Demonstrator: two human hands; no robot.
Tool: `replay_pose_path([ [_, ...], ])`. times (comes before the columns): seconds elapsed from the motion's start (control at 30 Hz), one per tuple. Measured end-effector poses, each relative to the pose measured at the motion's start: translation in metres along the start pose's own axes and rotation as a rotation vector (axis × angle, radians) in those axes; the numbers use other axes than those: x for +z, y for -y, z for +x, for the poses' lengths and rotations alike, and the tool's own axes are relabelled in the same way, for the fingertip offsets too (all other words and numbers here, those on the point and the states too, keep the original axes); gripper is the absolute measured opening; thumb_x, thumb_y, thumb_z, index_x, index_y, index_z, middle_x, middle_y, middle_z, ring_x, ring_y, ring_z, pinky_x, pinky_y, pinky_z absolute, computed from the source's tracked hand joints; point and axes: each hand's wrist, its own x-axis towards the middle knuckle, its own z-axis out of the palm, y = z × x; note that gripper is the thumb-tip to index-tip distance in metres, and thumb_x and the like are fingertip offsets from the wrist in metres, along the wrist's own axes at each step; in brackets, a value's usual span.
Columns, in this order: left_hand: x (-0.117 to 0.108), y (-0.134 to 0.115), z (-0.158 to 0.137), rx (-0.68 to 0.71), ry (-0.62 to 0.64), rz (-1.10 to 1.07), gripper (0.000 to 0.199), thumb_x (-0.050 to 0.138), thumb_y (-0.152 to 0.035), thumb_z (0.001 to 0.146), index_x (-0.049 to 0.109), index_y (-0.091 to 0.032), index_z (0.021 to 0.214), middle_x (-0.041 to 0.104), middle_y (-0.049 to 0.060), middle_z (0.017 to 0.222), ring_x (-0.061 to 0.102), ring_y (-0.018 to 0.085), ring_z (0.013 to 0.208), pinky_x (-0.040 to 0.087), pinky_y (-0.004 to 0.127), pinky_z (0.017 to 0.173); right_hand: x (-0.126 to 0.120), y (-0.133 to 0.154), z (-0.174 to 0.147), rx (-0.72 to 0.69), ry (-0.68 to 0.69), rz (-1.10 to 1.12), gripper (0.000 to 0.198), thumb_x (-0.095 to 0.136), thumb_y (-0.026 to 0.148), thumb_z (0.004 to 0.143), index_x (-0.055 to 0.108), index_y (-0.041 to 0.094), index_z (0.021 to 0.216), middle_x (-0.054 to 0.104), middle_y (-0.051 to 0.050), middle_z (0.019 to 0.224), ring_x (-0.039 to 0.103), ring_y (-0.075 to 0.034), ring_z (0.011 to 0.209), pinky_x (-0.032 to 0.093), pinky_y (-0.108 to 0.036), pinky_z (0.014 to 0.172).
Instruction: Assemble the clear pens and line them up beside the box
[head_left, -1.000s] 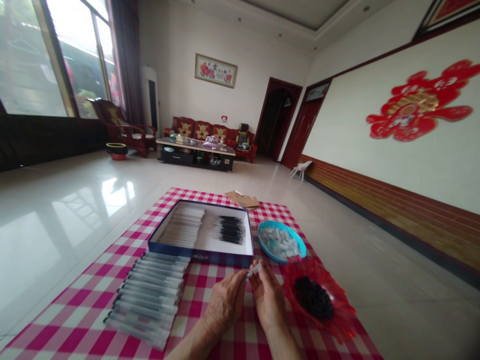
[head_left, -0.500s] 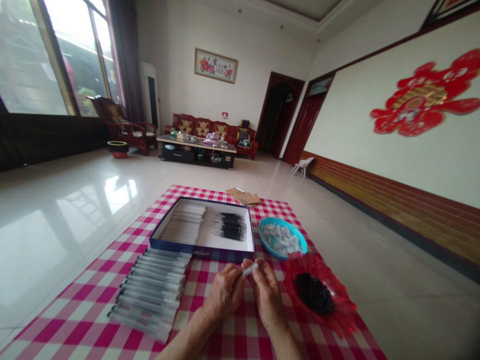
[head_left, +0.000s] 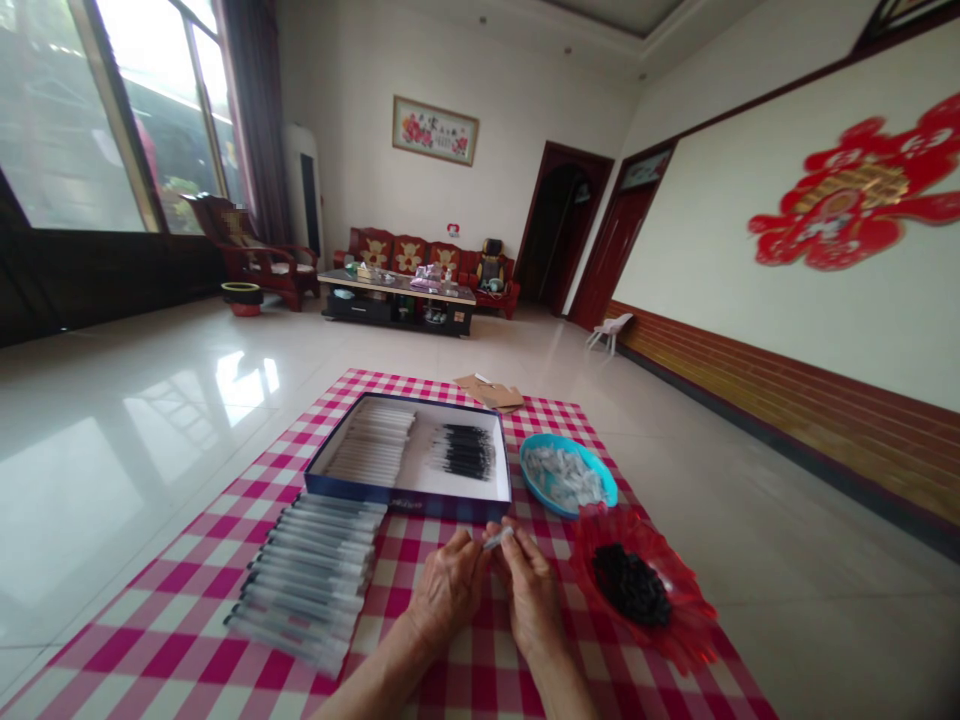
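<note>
Checked cloth (head_left: 172, 600): under everything I work with, reaching out all round the box
Box (head_left: 450, 507): my landmark; whitish tubes (head_left: 371, 445) line its left side and slim black sticks (head_left: 466, 452) lie bunched at its right, so I judge plenty is left
Row of pen-like tubes (head_left: 307, 575): in front of the box at its left, side by side, dark ends outward; they look furthest along, though blur hides whether each is complete
Red bowl (head_left: 686, 640): in front of the box, off to its right, black pieces (head_left: 630, 588) heaped inside, left over for now, I judge
Blue dish (head_left: 537, 487): just right of the box, clear pieces (head_left: 564, 478) piled in it, likewise left
Left hand (head_left: 448, 588): in front of the box, fingertips pinching the left end of the small clear piece (head_left: 497, 540)
Right hand (head_left: 534, 592): beside it, thumb and fingers pinching the other end
Small clear piece: just in front of the box, between my hands; I judge this one unfinished
</note>
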Motion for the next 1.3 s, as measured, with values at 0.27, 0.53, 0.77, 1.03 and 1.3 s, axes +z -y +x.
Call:
replay_pose_path([
  [0.27, 0.001, -0.002, -0.004, -0.017, 0.047, 0.073, 0.026, 0.036, -0.014, 0.093, 0.061, -0.018, 0.083, 0.056, 0.002, 0.071, 0.051, 0.01, 0.051, 0.037, 0.019, 0.047, 0.0, -0.007, 0.001, 0.007, -0.044, 0.017, 0.047, 0.081, 0.043, 0.061, 0.069, 0.018, 0.099, 0.075, -0.008, 0.096, 0.067, -0.028, 0.098, 0.054, -0.039, 0.083],
  [0.53, 0.001, -0.003, -0.007, -0.066, 0.139, 0.151, 0.024, 0.04, -0.011, 0.09, 0.062, -0.019, 0.087, 0.058, 0.002, 0.075, 0.051, 0.01, 0.05, 0.034, 0.019, 0.045, 0.006, -0.002, -0.004, 0.085, -0.074, 0.079, 0.046, 0.086, 0.041, 0.051, 0.07, 0.019, 0.088, 0.076, -0.006, 0.086, 0.07, -0.026, 0.081, 0.056, -0.037, 0.072],
  [0.77, 0.0, -0.007, -0.007, -0.054, 0.16, 0.211, 0.025, 0.042, -0.008, 0.089, 0.064, -0.019, 0.086, 0.058, 0.002, 0.075, 0.053, 0.011, 0.053, 0.032, 0.021, 0.046, 0.005, -0.001, -0.003, 0.132, -0.068, 0.126, 0.046, 0.088, 0.037, 0.046, 0.07, 0.019, 0.084, 0.076, -0.004, 0.08, 0.07, -0.025, 0.075, 0.056, -0.037, 0.069],
  [1.03, 0.002, -0.008, -0.009, -0.049, 0.21, 0.291, 0.026, 0.042, -0.007, 0.088, 0.065, -0.02, 0.09, 0.059, 0.002, 0.078, 0.057, 0.013, 0.06, 0.034, 0.021, 0.049, 0.005, -0.001, -0.004, 0.167, -0.05, 0.143, 0.041, 0.089, 0.035, 0.045, 0.07, 0.018, 0.078, 0.075, -0.004, 0.074, 0.07, -0.023, 0.069, 0.055, -0.033, 0.064],
  [1.3, -0.001, -0.011, -0.007, -0.132, 0.335, 0.322, 0.027, 0.041, -0.011, 0.092, 0.064, -0.022, 0.099, 0.06, 0.003, 0.086, 0.061, 0.013, 0.071, 0.04, 0.02, 0.056, 0.006, 0.001, -0.003, 0.198, -0.064, 0.146, 0.042, 0.09, 0.036, 0.041, 0.069, 0.016, 0.073, 0.074, -0.002, 0.067, 0.068, -0.019, 0.061, 0.054, -0.028, 0.058],
])
